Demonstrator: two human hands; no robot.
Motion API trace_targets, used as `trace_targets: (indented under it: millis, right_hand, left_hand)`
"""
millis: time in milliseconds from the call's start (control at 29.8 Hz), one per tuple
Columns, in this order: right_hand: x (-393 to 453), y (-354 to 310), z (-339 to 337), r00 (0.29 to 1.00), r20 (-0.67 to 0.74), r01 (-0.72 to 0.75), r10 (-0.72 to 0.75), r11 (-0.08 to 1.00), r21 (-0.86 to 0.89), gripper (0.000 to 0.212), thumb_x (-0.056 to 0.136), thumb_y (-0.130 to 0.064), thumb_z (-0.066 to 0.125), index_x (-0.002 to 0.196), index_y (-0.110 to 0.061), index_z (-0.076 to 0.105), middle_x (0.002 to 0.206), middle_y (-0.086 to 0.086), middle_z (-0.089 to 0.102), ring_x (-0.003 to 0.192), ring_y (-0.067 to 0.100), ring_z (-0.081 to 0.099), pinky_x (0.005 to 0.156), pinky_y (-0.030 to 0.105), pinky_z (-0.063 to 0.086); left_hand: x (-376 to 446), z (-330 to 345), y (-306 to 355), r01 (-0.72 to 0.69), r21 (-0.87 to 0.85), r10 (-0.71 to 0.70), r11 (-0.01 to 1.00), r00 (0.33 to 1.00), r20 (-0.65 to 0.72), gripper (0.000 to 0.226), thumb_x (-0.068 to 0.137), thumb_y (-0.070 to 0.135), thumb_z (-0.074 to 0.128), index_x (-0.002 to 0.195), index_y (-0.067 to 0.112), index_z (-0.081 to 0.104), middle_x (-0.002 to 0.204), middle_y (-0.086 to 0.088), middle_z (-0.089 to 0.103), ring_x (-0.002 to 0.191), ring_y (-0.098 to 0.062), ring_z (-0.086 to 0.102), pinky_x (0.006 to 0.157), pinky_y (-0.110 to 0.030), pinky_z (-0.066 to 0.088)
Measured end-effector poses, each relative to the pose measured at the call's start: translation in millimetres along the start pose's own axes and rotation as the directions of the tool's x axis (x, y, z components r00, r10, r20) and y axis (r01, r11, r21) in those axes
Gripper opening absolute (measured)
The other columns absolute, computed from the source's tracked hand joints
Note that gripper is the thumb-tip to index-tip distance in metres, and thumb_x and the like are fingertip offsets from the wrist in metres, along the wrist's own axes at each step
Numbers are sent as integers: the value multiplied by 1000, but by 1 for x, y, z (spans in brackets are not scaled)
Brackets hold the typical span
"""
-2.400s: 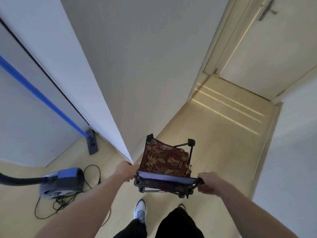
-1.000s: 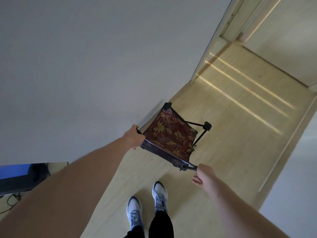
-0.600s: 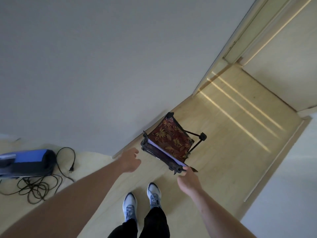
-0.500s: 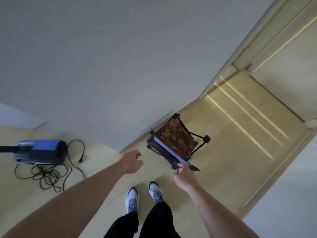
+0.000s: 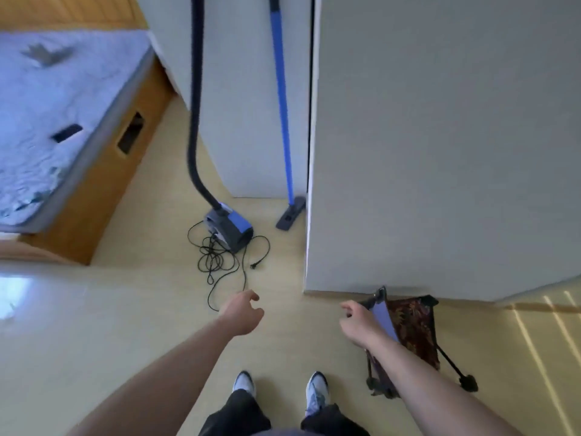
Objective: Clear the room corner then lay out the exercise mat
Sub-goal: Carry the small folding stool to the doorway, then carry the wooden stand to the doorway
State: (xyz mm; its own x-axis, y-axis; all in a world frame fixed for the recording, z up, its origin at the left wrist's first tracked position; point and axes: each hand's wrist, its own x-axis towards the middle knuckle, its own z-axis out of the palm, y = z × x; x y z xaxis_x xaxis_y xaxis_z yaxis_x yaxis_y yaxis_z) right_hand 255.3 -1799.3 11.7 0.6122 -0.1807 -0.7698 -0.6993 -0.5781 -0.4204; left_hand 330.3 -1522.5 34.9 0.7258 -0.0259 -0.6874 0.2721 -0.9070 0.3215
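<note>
A folding stool (image 5: 415, 328) with a dark red leaf-patterned seat and black legs stands on the floor against the grey wall at the lower right. My right hand (image 5: 361, 324) hovers just left of its upper edge, fingers apart, holding nothing. My left hand (image 5: 242, 313) is held out over bare floor, fingers loose and empty. In the corner ahead a blue and grey vacuum cleaner (image 5: 229, 226) sits with its black hose rising up the wall and its black cord (image 5: 217, 256) tangled on the floor. No exercise mat is in view.
A blue-handled flat mop (image 5: 284, 121) leans in the corner by the wall edge. A bed (image 5: 47, 121) with a wooden frame fills the upper left; a dark phone (image 5: 66, 132) lies on it. My two shoes (image 5: 279, 388) stand on the pale wood floor.
I set the stool down by the wall and both hands let go of it. My view turned left, bringing the corner with the vacuum, mop and bed into sight.
</note>
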Motion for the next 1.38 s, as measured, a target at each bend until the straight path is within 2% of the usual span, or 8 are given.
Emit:
trace_targets:
  millis: [101,268,537,637,771,906,1073,1375]
  right_hand:
    - [-5,-59,13,992,64,117,-106,974,-193,52,92,-19,53,144,-22,51,145,6,57,128,27,57,102,27,45]
    - [-40,-180,76,931,200,361,-306,850,-382,53,94,-11,49,147,-21,49,149,6,52,132,25,53,102,27,41]
    - [-120,-332,247,793,405,606,-455,659,-446,56,89,-20,54,144,-29,50,138,1,58,98,16,66,83,31,55]
    - [-146,-377,307,715,481,698,-508,558,-449,54,94,-25,58,147,-27,47,145,-1,53,104,16,61,88,30,51]
    - [-181,-423,378,628,591,777,-506,456,-434,54,95,-25,60,147,-26,47,153,-1,45,111,13,57,91,27,45]
    - [-201,-475,436,542,667,840,-512,329,-431,53,96,-29,62,147,-26,47,153,-1,45,128,19,53,103,31,44]
    - [-215,-543,500,453,739,890,-499,205,-408,54,95,-30,64,147,-25,49,151,3,48,132,21,52,105,30,45]
    - [-215,-684,602,289,860,954,-420,59,-292,55,95,-28,64,147,-26,49,141,5,56,110,18,61,95,30,51]
  left_hand:
    - [-28,-24,-43,87,-123,-97,989,992,-79,50,89,30,60,138,25,56,142,-1,53,120,-24,58,96,-31,48]
    - [-77,-58,-150,197,-321,-269,926,943,-197,47,90,30,60,136,26,55,142,-1,49,122,-25,56,100,-34,47]
    - [-162,-110,-344,296,-458,-454,838,844,-286,50,92,30,55,141,25,50,152,1,39,130,-23,50,107,-36,43]
    - [-188,-128,-408,311,-511,-514,801,796,-321,50,92,31,57,141,24,52,152,-1,40,131,-22,49,107,-33,43]
    - [-220,-138,-478,345,-589,-605,731,728,-323,51,89,34,59,139,25,55,151,-3,43,136,-23,46,111,-35,40]
    - [-237,-150,-531,360,-679,-688,639,662,-297,51,90,35,60,140,25,54,153,-4,40,138,-24,44,114,-34,37]
    - [-247,-171,-587,368,-756,-769,541,580,-268,51,90,36,61,140,26,54,153,-3,40,139,-24,43,115,-36,36]
    - [-250,-243,-677,342,-877,-907,338,368,-206,52,88,35,61,139,26,54,149,0,45,133,-22,48,107,-36,44]
